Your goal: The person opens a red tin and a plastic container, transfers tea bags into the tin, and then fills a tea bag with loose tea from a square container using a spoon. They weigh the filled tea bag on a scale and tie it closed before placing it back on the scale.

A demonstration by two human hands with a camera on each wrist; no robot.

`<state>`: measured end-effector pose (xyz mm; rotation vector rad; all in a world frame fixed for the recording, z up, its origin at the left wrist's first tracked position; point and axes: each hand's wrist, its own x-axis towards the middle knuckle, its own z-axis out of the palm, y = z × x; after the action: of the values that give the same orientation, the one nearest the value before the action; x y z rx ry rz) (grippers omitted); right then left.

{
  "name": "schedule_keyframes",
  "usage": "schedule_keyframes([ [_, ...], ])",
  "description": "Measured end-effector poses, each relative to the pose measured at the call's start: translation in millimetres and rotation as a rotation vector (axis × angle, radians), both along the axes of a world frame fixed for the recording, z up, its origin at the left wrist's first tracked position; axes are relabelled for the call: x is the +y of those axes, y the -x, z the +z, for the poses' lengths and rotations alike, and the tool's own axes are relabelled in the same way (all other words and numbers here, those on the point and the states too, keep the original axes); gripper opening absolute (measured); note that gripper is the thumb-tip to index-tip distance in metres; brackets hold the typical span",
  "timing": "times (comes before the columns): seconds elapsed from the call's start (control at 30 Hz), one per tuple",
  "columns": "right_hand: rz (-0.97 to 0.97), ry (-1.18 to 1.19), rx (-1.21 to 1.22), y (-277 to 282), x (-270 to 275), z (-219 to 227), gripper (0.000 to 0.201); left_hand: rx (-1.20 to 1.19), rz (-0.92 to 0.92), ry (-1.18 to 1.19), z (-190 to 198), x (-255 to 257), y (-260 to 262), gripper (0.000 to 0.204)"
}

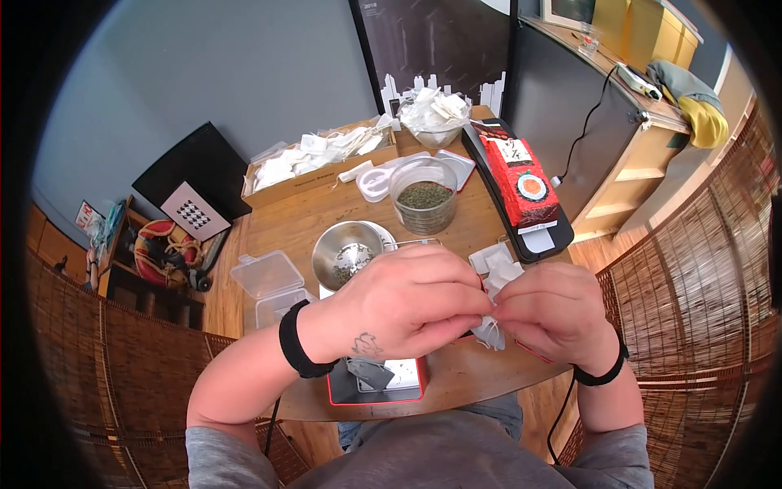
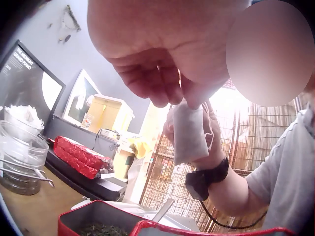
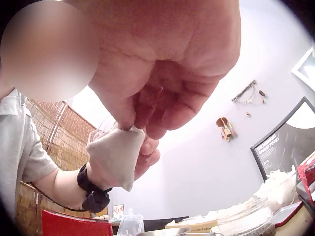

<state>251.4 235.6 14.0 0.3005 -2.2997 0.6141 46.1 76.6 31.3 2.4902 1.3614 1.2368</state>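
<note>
Both hands meet over the table's front right, fingertips almost together. The left hand [image 1: 419, 297] and the right hand [image 1: 554, 310] pinch a small white tea bag [image 1: 489, 334] at its top. In the left wrist view the tea bag [image 2: 190, 135] hangs down, looking filled out. The right wrist view shows the tea bag [image 3: 115, 156] under the fingertips. Behind the left hand stands a steel cup [image 1: 330, 248] with some dried leaves inside. Farther back is a clear tub [image 1: 423, 224] of dried green leaves. More white bags [image 1: 498, 265] lie beyond the right hand.
A red-rimmed box [image 1: 332, 393] sits at the table's front edge. To the left lies an open clear plastic case [image 1: 267, 275]. At the back are a cardboard box [image 1: 326, 175] and a bowl [image 1: 434, 137], both full of white bags. A red packet [image 1: 521, 183] rests on a black appliance [image 1: 556, 238].
</note>
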Motion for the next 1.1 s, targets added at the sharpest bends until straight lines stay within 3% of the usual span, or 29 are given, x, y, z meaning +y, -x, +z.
schedule_keyframes([
  [0.37,0.002,0.018,0.015,0,0,-2,0.025,-0.036,0.005,0.042,0,2,-1,0.017],
  [0.47,0.014,-0.001,-0.037,-2,-1,-3,0.023,0.078,-0.022,0.076,11,-1,-1,0.015],
  [0.53,0.014,-0.020,-0.069,-3,-1,-4,0.022,0.320,0.024,0.106,17,-5,-1,0.015],
  [0.63,0.032,-0.025,-0.164,-4,-2,-3,0.020,0.398,0.054,0.044,16,-7,-5,0.018],
  [0.7,0.056,0.108,-0.192,-5,-4,-3,0.019,0.395,0.057,0.030,15,-7,-6,0.020],
  [1.03,0.030,0.044,-0.323,-6,-8,3,0.012,0.275,0.045,0.028,-3,-10,1,0.024],
  [1.1,0.136,0.251,-0.387,-4,-13,6,0.011,0.252,0.043,0.037,-2,-10,1,0.024],
])
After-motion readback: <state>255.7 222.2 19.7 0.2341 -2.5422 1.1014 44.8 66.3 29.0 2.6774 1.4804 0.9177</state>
